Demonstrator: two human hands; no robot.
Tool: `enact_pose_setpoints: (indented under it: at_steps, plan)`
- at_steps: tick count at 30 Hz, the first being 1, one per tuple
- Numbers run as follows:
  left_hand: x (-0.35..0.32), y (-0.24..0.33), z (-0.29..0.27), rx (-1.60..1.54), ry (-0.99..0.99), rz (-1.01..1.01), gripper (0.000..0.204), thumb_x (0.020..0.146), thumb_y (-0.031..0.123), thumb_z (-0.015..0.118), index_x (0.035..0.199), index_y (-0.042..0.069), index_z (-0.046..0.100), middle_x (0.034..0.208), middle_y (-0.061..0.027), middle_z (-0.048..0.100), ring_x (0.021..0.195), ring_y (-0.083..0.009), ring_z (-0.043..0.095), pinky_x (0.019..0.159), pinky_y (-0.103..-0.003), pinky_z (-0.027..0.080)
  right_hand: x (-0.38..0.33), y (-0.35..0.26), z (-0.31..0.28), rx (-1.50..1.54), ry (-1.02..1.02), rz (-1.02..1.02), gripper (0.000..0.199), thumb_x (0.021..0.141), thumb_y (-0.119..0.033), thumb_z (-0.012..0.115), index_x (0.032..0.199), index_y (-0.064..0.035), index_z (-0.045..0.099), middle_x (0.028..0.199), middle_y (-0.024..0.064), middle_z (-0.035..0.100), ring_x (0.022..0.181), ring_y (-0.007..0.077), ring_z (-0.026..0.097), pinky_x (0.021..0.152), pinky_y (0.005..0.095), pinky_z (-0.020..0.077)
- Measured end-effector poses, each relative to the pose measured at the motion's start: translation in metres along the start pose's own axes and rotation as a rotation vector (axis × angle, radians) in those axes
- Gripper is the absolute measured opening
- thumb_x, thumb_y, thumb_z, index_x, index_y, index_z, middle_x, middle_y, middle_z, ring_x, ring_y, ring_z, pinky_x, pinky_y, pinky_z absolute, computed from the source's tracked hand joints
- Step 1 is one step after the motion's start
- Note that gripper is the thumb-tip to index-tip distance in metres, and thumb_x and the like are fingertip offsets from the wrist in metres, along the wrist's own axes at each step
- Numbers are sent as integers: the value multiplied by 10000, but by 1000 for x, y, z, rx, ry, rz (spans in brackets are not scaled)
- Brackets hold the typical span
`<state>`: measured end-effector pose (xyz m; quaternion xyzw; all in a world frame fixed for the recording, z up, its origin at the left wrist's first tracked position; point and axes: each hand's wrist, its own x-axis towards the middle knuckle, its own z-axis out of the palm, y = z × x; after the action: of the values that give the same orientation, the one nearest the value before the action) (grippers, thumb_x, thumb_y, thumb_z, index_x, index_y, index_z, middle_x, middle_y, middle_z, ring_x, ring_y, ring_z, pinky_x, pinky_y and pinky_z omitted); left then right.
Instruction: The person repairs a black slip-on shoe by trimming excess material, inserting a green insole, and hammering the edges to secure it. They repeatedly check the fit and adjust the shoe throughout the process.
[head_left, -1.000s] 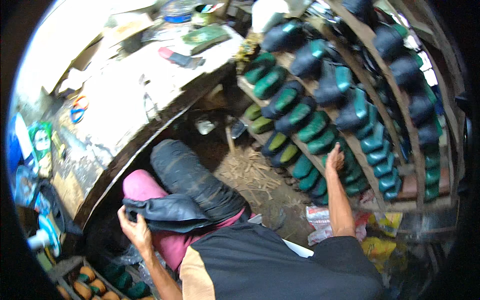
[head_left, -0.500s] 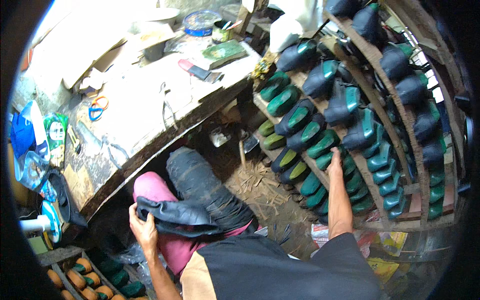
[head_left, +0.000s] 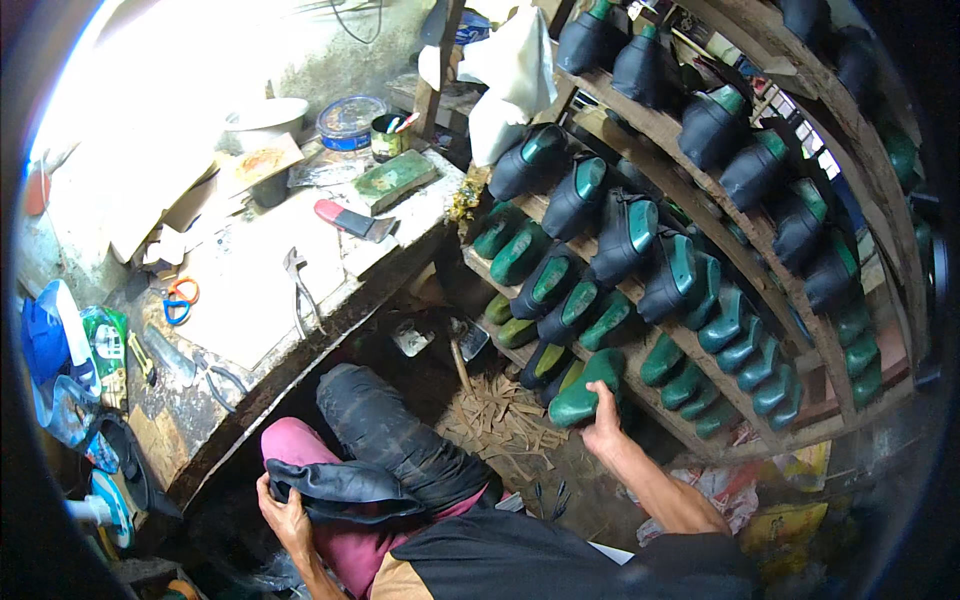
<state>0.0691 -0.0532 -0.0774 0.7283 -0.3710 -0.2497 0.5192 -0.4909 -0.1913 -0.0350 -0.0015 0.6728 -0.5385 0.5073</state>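
My right hand [head_left: 604,428] grips a green shoe last [head_left: 590,388], held out in front of the lowest rack rows and clear of the shelf. Thumb and fingers close on its near end. Over my pink-clad knee lies a soft black leather shoe upper [head_left: 350,487]; my left hand [head_left: 284,514] pinches its left edge, and some fingertips are hidden by the leather. More green lasts [head_left: 685,385] stand in rows behind the right hand. Above them sit black shoes on green lasts [head_left: 625,240].
A slanted wooden rack [head_left: 650,120] fills the right side. On the workbench [head_left: 250,335] at left lie pincers [head_left: 298,290], pliers [head_left: 220,382], scissors [head_left: 180,300], a red-handled blade [head_left: 350,220] and a green block [head_left: 395,180]. Scraps [head_left: 505,415] litter the floor beside a wooden handle [head_left: 460,365].
My right hand has taken a green last from the rack and drawn it back toward me. The left hand still holds the black upper on my lap. The view has shifted.
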Motion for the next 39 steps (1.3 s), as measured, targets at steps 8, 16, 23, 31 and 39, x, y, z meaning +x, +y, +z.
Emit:
enact_pose_setpoints:
  at_steps: [8,16,23,31,39]
  plan:
    - [0,-1,-1,-63,42,-59,382,877,-79,666,1256,-37,643,1095,-77,654,1040,-182,612,997,-321,491,-117,30,50,-73,-381,274,563,864,-367,784,1326,-73,655,1184,119,731,1064,307,742,984,514,620]
    - [4,-33,-12,-39,-27,-60,342,926,-68,703,1259,-52,625,1127,-87,655,1039,-189,611,993,-331,502,-190,0,103,-157,-1138,-136,707,1057,-463,722,1583,-19,560,1403,131,715,1273,228,699,1136,381,548]
    - [19,-45,-8,16,-4,-7,290,952,-9,821,1226,-41,731,1141,-150,758,1025,-260,690,971,-416,582,-219,-18,150,345,-1733,359,997,992,-591,766,1639,71,398,1586,357,500,1108,404,762,904,551,687]
    - [51,33,-3,146,44,-33,471,849,45,797,1303,-34,701,1148,-143,761,1088,-260,711,1052,-396,541,-193,29,142,-578,-1580,-34,1059,926,-366,880,1778,-90,315,1603,109,584,1435,224,563,1219,389,456]
    - [55,39,18,481,55,-292,675,792,255,742,1444,86,682,1231,-312,771,1164,-509,748,1023,-565,594,-182,41,136,-1003,-1573,84,1072,896,-255,898,1749,35,315,1679,190,515,1522,262,511,1296,412,366]
